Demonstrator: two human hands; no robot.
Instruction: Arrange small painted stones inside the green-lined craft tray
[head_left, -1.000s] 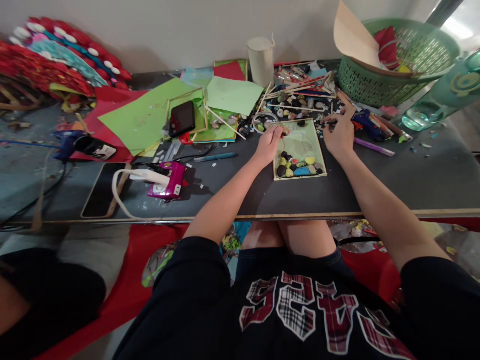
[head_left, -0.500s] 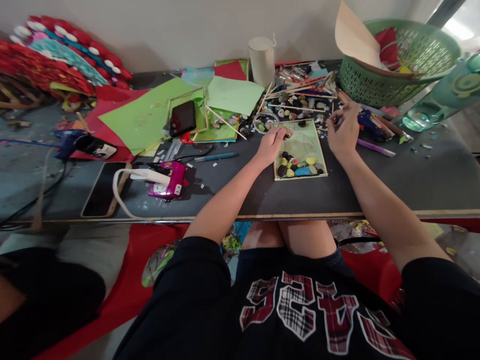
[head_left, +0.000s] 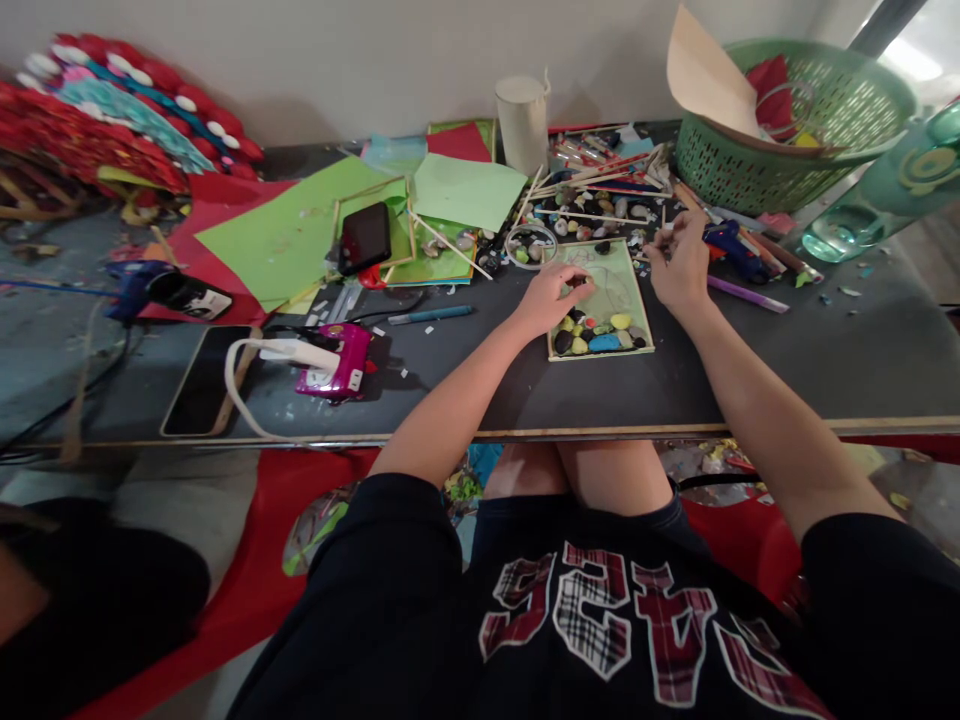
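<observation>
Left hand [head_left: 553, 298] over rectangular panel [head_left: 628, 290], smooth rounded pebbles [head_left: 605, 342]; right hand [head_left: 681, 268] alongside; fingers [head_left: 577, 294] curled, hold unclear

I read the tabletop [head_left: 862, 350] as smooth and matt, with a wood-like strip [head_left: 585, 434] along its front edge. Near that edge, the framed panel [head_left: 631, 300] has a flat, matt face; the painted pebbles [head_left: 604, 342] on it look smooth, some with a slight gloss. Toward the front left corner I get a glossy plastic adapter [head_left: 352, 360] and a phone [head_left: 202, 385] with a slick, glassy front. Matt paper, a green sheet [head_left: 292, 215], lies toward the back edge, as do thin sticks [head_left: 592, 215] of bare wood. At the back left corner the red craft piece [head_left: 142, 100] looks rough and tufted. Toward the back right corner I see a perforated plastic basket [head_left: 731, 165] and a shiny, see-through bottle [head_left: 847, 235].
</observation>
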